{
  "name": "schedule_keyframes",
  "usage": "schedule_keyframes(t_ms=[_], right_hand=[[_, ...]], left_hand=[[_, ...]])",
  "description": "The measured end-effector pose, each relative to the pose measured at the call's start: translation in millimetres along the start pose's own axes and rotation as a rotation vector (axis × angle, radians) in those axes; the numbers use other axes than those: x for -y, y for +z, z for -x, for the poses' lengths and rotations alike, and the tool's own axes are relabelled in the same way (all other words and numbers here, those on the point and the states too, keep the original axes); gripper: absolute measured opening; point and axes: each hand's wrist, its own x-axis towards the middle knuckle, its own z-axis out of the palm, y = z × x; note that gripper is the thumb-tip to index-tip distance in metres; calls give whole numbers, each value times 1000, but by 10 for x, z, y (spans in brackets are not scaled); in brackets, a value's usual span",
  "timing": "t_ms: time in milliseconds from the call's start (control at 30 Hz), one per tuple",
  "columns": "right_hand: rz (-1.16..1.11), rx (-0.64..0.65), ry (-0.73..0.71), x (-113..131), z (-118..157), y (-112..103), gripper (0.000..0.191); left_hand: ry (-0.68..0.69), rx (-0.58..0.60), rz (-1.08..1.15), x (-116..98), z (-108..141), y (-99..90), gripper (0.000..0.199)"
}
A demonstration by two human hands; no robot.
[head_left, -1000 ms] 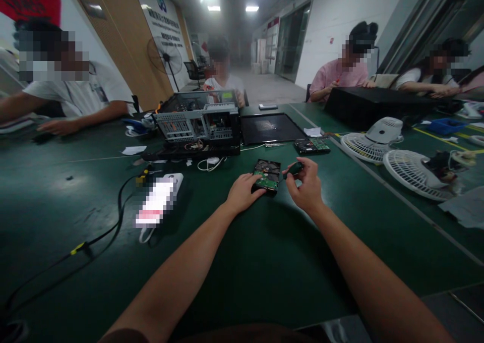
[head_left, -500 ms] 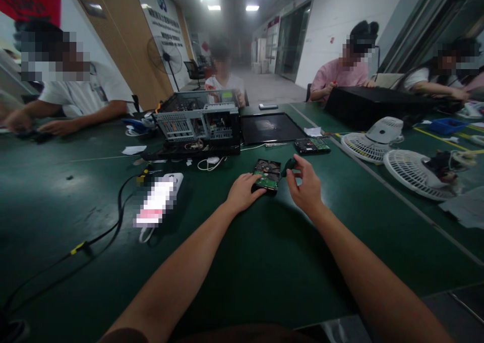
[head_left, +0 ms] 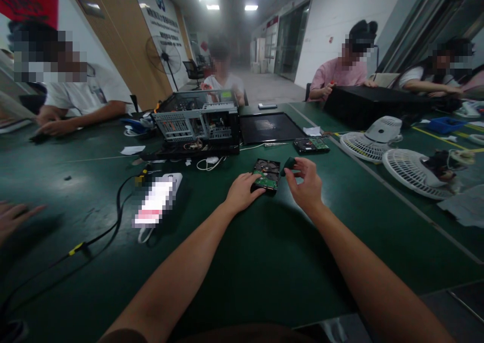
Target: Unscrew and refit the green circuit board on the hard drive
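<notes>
A hard drive (head_left: 268, 171) with a green circuit board lies on the green table in front of me. My left hand (head_left: 242, 191) grips its left side, fingers over the board and thumb at the near edge. Just right of the drive, my right hand (head_left: 304, 181) pinches a small dark green tool (head_left: 289, 166), perhaps a screwdriver handle; its tip is too small to make out. Behind the drive, a second hard drive (head_left: 311, 146) rests on the table near a black flat panel (head_left: 271, 127).
An opened computer case (head_left: 196, 123) stands beyond my left hand. A lit phone (head_left: 159, 199) and a black cable (head_left: 118, 209) lie at left. White fan parts (head_left: 365, 145) sit at right. People sit around the table; another person's hand (head_left: 17, 217) is at the left edge.
Another person's hand has come in at the left edge. My right hand has shifted very slightly, still with the green tool. My left hand stays on the drive.
</notes>
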Motion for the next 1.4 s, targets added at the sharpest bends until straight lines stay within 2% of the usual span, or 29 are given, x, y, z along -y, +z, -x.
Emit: schedule_keyframes(t_ms=[300,633,833,1033,1300,1400], right_hand=[[79,9,-6,65,-11,-34,41],[70,34,-122,121,-61,-102,38],[-21,76,-106,103,-51,-86,46],[87,44,-120,116,-48,-89,41],[62,44,-191,149,-77,-106,41],[61,53,-150,133,-66,-90,40]], left_hand=[[1,1,-2,-8,5,-1,56],[-3,0,-4,-8,9,-9,56],[4,-8,-1,-16,14,-15,55],[12,-10,-3,4,9,4,57],[9,-13,-13,15,5,22,56],[25,-18,-10,12,6,15,56]])
